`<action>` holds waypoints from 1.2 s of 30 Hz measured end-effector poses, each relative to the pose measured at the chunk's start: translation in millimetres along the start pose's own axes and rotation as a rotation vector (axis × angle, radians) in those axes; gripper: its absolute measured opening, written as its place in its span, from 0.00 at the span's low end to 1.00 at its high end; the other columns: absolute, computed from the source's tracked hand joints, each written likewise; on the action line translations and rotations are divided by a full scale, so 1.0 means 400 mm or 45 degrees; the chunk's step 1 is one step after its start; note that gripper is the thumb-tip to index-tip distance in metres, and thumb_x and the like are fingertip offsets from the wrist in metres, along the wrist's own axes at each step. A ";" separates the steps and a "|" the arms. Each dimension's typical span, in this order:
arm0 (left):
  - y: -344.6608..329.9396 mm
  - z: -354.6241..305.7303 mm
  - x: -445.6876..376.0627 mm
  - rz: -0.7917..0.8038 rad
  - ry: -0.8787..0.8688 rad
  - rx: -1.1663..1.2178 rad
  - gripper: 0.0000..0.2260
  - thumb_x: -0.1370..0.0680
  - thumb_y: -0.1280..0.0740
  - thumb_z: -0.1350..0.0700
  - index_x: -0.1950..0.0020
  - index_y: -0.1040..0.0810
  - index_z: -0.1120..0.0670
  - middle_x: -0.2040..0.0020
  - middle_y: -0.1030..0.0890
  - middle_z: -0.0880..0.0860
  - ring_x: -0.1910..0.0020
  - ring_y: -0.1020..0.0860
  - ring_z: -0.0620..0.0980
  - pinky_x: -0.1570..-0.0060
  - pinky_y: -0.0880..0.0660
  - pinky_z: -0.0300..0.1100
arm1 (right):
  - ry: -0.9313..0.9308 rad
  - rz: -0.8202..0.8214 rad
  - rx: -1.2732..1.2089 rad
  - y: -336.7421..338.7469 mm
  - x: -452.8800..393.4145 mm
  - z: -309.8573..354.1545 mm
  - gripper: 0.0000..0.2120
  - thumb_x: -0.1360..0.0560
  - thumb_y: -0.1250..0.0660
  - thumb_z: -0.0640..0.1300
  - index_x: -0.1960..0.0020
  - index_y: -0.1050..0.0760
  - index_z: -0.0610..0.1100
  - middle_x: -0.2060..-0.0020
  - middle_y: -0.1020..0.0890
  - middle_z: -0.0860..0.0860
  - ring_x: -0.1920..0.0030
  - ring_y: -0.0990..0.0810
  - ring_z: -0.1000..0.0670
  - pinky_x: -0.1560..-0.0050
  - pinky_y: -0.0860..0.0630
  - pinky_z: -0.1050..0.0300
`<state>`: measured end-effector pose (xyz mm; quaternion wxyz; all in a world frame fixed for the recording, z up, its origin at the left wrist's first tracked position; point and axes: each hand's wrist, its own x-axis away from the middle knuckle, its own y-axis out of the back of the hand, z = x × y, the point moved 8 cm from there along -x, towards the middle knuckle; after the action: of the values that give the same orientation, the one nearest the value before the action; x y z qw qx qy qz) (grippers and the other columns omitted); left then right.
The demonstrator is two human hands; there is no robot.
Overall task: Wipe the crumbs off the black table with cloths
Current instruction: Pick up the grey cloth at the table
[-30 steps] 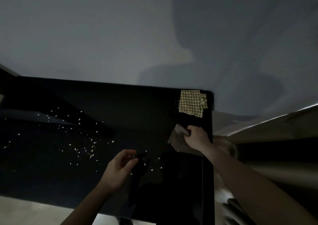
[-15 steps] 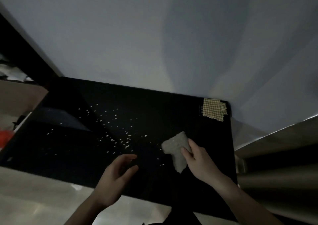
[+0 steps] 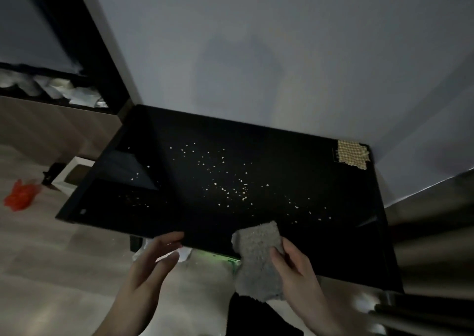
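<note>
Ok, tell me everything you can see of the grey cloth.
The grey cloth looks like thick, nubbly terry fabric, pale grey and rumpled. The right hand pinches its right side, thumb on top. Its upper part lies over the near edge of the black table, below the scattered crumbs; its lower part hangs down past the edge. The left hand does not touch it.

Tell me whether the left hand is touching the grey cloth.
Apart. The head view shows the left hand open near the table edge, with dark tabletop and floor between it and the grey cloth the right hand holds.
</note>
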<state>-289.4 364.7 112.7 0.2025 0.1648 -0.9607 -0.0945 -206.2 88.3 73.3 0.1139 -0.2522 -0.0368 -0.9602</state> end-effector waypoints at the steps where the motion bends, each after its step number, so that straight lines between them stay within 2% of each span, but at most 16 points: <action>1: 0.014 -0.010 -0.013 0.008 -0.016 -0.008 0.16 0.17 0.34 0.60 0.37 0.17 0.41 0.40 0.15 0.44 0.38 0.20 0.35 0.37 0.28 0.43 | -0.014 -0.005 -0.011 -0.014 -0.002 -0.002 0.11 0.15 0.38 0.40 0.38 0.19 0.48 0.47 0.12 0.55 0.43 0.14 0.55 0.43 0.17 0.57; 4: 0.050 -0.033 -0.054 0.047 -0.046 -0.012 0.15 0.17 0.35 0.59 0.36 0.18 0.43 0.39 0.16 0.41 0.37 0.22 0.34 0.39 0.29 0.38 | -0.010 -0.003 0.047 -0.064 -0.030 0.001 0.11 0.15 0.38 0.41 0.40 0.18 0.49 0.47 0.12 0.55 0.44 0.14 0.55 0.43 0.17 0.55; 6: 0.088 -0.032 -0.084 0.028 -0.035 -0.015 0.14 0.17 0.35 0.58 0.36 0.19 0.43 0.39 0.17 0.41 0.36 0.22 0.34 0.40 0.29 0.36 | 0.015 0.016 0.100 -0.110 -0.065 0.023 0.11 0.14 0.38 0.41 0.43 0.17 0.50 0.50 0.12 0.55 0.46 0.13 0.54 0.48 0.17 0.58; 10: 0.189 -0.002 -0.122 -0.066 0.037 -0.029 0.15 0.17 0.35 0.57 0.35 0.19 0.40 0.40 0.16 0.41 0.39 0.21 0.33 0.37 0.28 0.41 | 0.027 0.112 0.136 -0.247 -0.150 0.072 0.11 0.14 0.38 0.41 0.44 0.17 0.47 0.52 0.12 0.51 0.48 0.13 0.51 0.52 0.17 0.60; 13: 0.281 0.034 -0.153 -0.165 0.103 -0.052 0.16 0.17 0.34 0.57 0.36 0.19 0.38 0.40 0.16 0.39 0.41 0.20 0.31 0.33 0.27 0.49 | 0.066 0.223 0.149 -0.369 -0.224 0.113 0.12 0.14 0.39 0.42 0.45 0.16 0.50 0.48 0.12 0.49 0.45 0.13 0.49 0.46 0.16 0.54; 15: 0.331 0.052 -0.163 -0.198 0.123 -0.040 0.16 0.17 0.34 0.58 0.37 0.18 0.37 0.41 0.15 0.40 0.40 0.21 0.31 0.36 0.27 0.46 | 0.099 0.286 0.162 -0.441 -0.252 0.144 0.12 0.14 0.39 0.43 0.41 0.17 0.50 0.45 0.13 0.50 0.41 0.14 0.50 0.39 0.17 0.49; 18: 0.398 0.049 -0.194 -0.205 0.112 0.002 0.17 0.17 0.34 0.61 0.39 0.17 0.39 0.41 0.15 0.41 0.40 0.20 0.32 0.38 0.28 0.41 | 0.134 0.338 0.154 -0.537 -0.278 0.186 0.12 0.13 0.40 0.44 0.37 0.19 0.49 0.42 0.13 0.50 0.39 0.15 0.50 0.35 0.19 0.45; 21: 0.477 0.060 -0.265 -0.153 0.093 0.026 0.18 0.17 0.34 0.61 0.42 0.16 0.37 0.43 0.14 0.41 0.43 0.19 0.33 0.39 0.28 0.43 | 0.144 0.294 0.169 -0.616 -0.299 0.195 0.12 0.13 0.40 0.46 0.39 0.18 0.52 0.43 0.14 0.48 0.40 0.15 0.48 0.36 0.19 0.40; 23: 0.537 0.076 -0.318 -0.082 0.089 0.037 0.19 0.18 0.34 0.62 0.44 0.16 0.36 0.44 0.14 0.40 0.44 0.18 0.33 0.40 0.27 0.41 | 0.129 0.235 0.163 -0.672 -0.310 0.186 0.11 0.13 0.39 0.47 0.40 0.18 0.53 0.44 0.13 0.49 0.41 0.15 0.48 0.36 0.19 0.41; 26: 0.653 0.115 -0.395 0.016 0.088 0.019 0.16 0.18 0.32 0.58 0.39 0.17 0.38 0.41 0.16 0.41 0.40 0.20 0.34 0.34 0.27 0.45 | 0.082 0.122 0.129 -0.777 -0.313 0.161 0.11 0.14 0.38 0.46 0.43 0.17 0.54 0.47 0.13 0.46 0.44 0.14 0.44 0.40 0.17 0.39; 28: 0.741 0.132 -0.441 0.086 0.058 -0.016 0.16 0.18 0.33 0.58 0.38 0.17 0.38 0.40 0.16 0.40 0.38 0.21 0.34 0.34 0.28 0.44 | 0.076 0.005 0.164 -0.846 -0.306 0.132 0.10 0.14 0.38 0.45 0.47 0.18 0.48 0.53 0.15 0.41 0.49 0.15 0.38 0.45 0.17 0.36; 30: 0.815 0.129 -0.481 0.179 0.031 -0.038 0.15 0.17 0.33 0.58 0.38 0.17 0.39 0.39 0.16 0.40 0.37 0.21 0.33 0.36 0.28 0.41 | 0.075 -0.108 0.179 -0.912 -0.286 0.111 0.09 0.15 0.37 0.43 0.50 0.19 0.45 0.57 0.16 0.42 0.55 0.16 0.42 0.52 0.19 0.44; 32: 0.870 0.127 -0.517 0.267 0.020 -0.058 0.14 0.17 0.34 0.58 0.37 0.17 0.41 0.39 0.17 0.39 0.38 0.22 0.32 0.38 0.28 0.36 | 0.038 -0.173 0.109 -0.971 -0.257 0.094 0.10 0.15 0.37 0.41 0.48 0.17 0.48 0.56 0.14 0.46 0.54 0.15 0.45 0.53 0.19 0.52; 36: 0.934 0.127 -0.593 0.357 -0.032 -0.077 0.14 0.17 0.35 0.63 0.38 0.17 0.47 0.42 0.16 0.42 0.40 0.20 0.35 0.44 0.23 0.28 | 0.010 -0.254 -0.067 -1.039 -0.219 0.089 0.09 0.15 0.37 0.40 0.43 0.17 0.46 0.54 0.13 0.45 0.54 0.13 0.44 0.55 0.17 0.52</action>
<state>-209.7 801.4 74.9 0.2066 0.0217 -0.9735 -0.0961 -213.7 514.2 55.4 0.0113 -0.2464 -0.0359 -0.9684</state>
